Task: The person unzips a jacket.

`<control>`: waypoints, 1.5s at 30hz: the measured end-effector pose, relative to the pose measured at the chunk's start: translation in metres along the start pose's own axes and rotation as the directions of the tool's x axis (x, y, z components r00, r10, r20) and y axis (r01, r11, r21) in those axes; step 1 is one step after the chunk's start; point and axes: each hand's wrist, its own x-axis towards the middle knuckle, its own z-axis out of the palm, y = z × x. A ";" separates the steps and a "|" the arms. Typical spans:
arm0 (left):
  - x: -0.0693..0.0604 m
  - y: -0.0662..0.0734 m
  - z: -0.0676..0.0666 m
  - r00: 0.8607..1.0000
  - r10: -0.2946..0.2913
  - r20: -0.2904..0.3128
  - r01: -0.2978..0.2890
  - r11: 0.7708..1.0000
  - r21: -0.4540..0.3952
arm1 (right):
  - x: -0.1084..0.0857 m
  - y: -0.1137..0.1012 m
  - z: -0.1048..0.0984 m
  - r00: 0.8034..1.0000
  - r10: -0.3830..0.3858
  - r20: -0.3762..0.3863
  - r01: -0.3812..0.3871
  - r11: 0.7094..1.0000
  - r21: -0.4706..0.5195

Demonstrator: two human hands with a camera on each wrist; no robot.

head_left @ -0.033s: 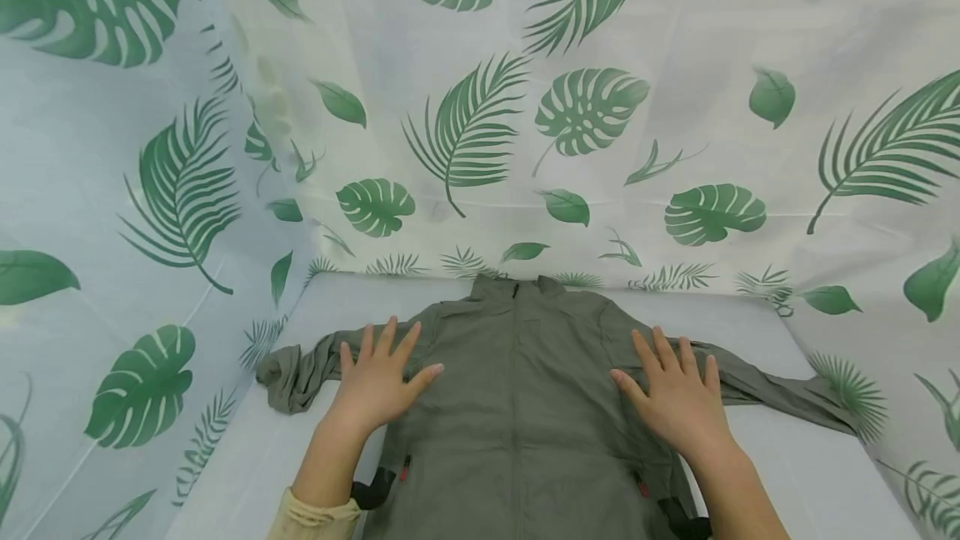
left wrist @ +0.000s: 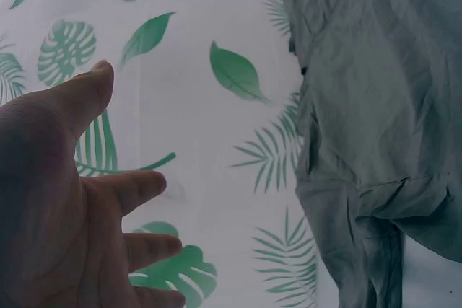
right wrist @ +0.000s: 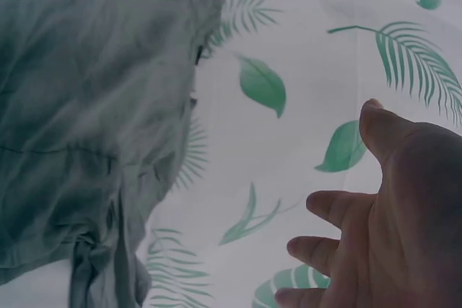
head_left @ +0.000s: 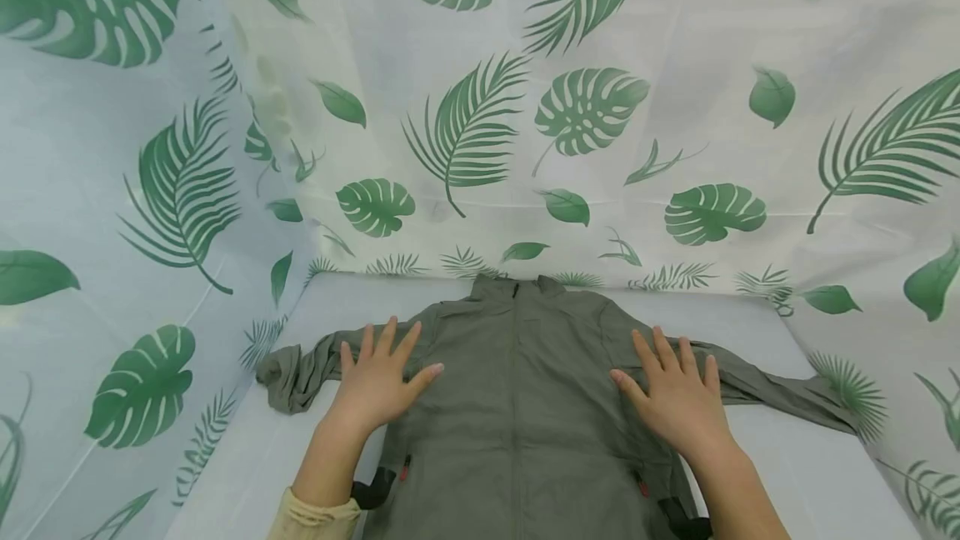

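A grey-green zip-up jacket (head_left: 480, 407) lies spread front up, its collar toward the back wall and its zipper running down the middle. Both sleeves reach out sideways; the left one (head_left: 288, 377) is bunched at its end, the right one (head_left: 780, 386) lies straighter. My left hand (head_left: 381, 377) hovers over the jacket's left side with fingers spread. Over the opposite side, my right hand (head_left: 678, 394) is held the same way. Each wrist view shows a gap between the hand and the jacket, and neither hand holds anything. The jacket's hem falls outside the head view.
A white surface (head_left: 810, 473) lies under the jacket. White sheeting with green leaf prints (head_left: 480, 107) rises behind it and along the left and right sides. Small red zipper pulls (head_left: 406, 468) show on the jacket front. Dark straps (head_left: 375, 490) are around my wrists.
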 end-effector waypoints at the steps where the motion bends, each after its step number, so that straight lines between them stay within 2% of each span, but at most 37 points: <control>1: 0.001 0.000 0.001 1.000 -0.001 0.005 0.001 1.000 0.000 | 0.001 0.000 0.001 1.000 -0.002 0.005 0.002 1.000 0.005; 5: 0.014 0.003 0.003 0.999 0.001 0.041 0.000 1.000 -0.031 | 0.011 0.001 0.002 0.999 -0.042 0.016 0.041 0.998 0.046; 9: 0.044 0.006 0.010 0.995 0.038 0.092 -0.031 0.997 -0.074 | 0.040 0.001 0.005 0.994 -0.108 0.025 0.104 0.985 0.138; 11: 0.062 0.007 0.017 0.991 0.078 0.108 -0.069 0.994 -0.085 | 0.059 0.001 0.007 0.992 -0.124 0.036 0.115 0.975 0.188; 14: 0.089 0.010 0.025 0.981 0.131 0.140 -0.119 0.988 -0.097 | 0.086 0.000 0.011 0.989 -0.138 0.047 0.124 0.964 0.237; 18: 0.121 0.015 0.033 0.965 0.188 0.184 -0.160 0.974 -0.158 | 0.122 -0.003 0.016 0.985 -0.155 0.073 0.129 0.953 0.273; 24: 0.157 0.020 0.043 0.938 0.238 0.250 -0.187 0.959 -0.213 | 0.171 -0.010 0.029 0.979 -0.162 0.123 0.121 0.950 0.287; 29: 0.181 0.024 0.053 0.922 0.263 0.284 -0.203 0.953 -0.226 | 0.201 -0.017 0.047 0.971 -0.168 0.172 0.117 0.954 0.276; 32: 0.191 0.026 0.059 0.927 0.245 0.283 -0.196 0.962 -0.188 | 0.216 -0.025 0.057 0.973 -0.159 0.170 0.110 0.958 0.266; 35: 0.201 0.031 0.065 0.937 0.220 0.271 -0.192 0.973 -0.127 | 0.228 -0.035 0.067 0.976 -0.157 0.151 0.108 0.951 0.289; 37: 0.207 0.035 0.070 0.938 0.221 0.267 -0.202 0.975 -0.097 | 0.235 -0.041 0.075 0.978 -0.150 0.144 0.098 0.943 0.317; 41: 0.216 0.043 0.084 0.925 0.269 0.270 -0.258 0.963 -0.075 | 0.245 -0.050 0.092 0.976 -0.146 0.164 0.084 0.938 0.337; 43: 0.219 0.044 0.091 0.917 0.283 0.281 -0.271 0.959 -0.080 | 0.248 -0.052 0.099 0.972 -0.139 0.189 0.070 0.940 0.335; 45: 0.220 0.043 0.098 0.916 0.278 0.289 -0.269 0.960 -0.073 | 0.250 -0.053 0.104 0.968 -0.135 0.211 0.061 0.944 0.323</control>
